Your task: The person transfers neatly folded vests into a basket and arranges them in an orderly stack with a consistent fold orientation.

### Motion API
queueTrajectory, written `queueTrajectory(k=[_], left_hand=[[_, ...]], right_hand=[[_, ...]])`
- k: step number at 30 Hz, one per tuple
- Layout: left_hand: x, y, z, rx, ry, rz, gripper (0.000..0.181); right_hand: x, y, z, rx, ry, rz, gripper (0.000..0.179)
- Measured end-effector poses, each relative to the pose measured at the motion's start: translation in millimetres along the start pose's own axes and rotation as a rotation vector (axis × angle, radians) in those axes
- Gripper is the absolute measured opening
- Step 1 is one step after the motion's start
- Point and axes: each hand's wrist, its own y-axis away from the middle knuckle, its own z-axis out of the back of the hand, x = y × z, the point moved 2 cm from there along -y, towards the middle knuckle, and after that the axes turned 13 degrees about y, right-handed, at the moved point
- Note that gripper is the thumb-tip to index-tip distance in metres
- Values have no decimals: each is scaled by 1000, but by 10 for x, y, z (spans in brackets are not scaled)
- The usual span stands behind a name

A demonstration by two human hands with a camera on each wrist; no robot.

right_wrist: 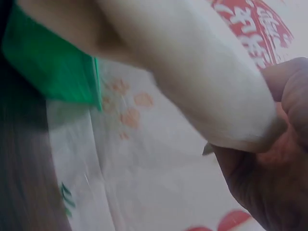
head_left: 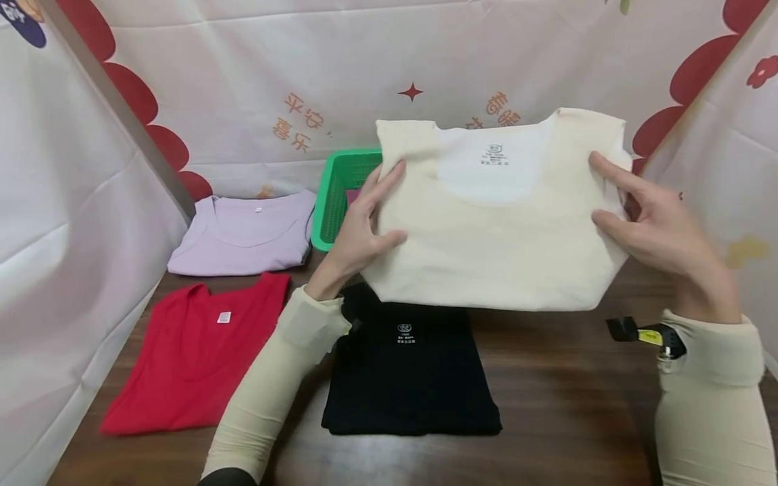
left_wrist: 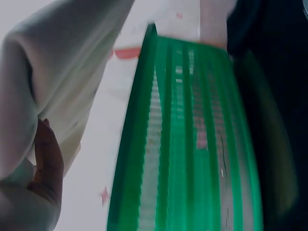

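A cream folded top (head_left: 486, 236) with a white inner neck and a printed label is held up in the air between both hands. My left hand (head_left: 360, 233) grips its left side, thumb and a finger showing on the front and the rest behind the cloth. On the opposite side my right hand (head_left: 659, 219) pinches the edge, thumb and forefinger in front. In the right wrist view the cream cloth (right_wrist: 207, 82) makes a thick fold in the right hand (right_wrist: 269, 168). Below the held top, a folded black top (head_left: 413, 378) lies on the table.
A green plastic basket (head_left: 331, 202) stands at the back, partly hidden by the cream top, with something purplish inside. A folded lilac top (head_left: 243, 236) and a red top (head_left: 197, 358) lie at the left of the brown wooden table (head_left: 559, 398). Printed white cloth (head_left: 243, 81) hangs behind.
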Motion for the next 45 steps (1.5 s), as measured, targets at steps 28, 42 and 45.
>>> queueTrajectory(k=[28,42,45], left_hand=[[261,-137,766,-190,-1,110,99],[322,-219,849,-188,-13,207,100],[334,-230,856,-181,-31,224,100]], right_hand=[[329,-829,-795,-300,-513,-108,43],[241,-868,-872,-194,-568,-63,57],[223,-889,-871,-122,-429,-58,62]])
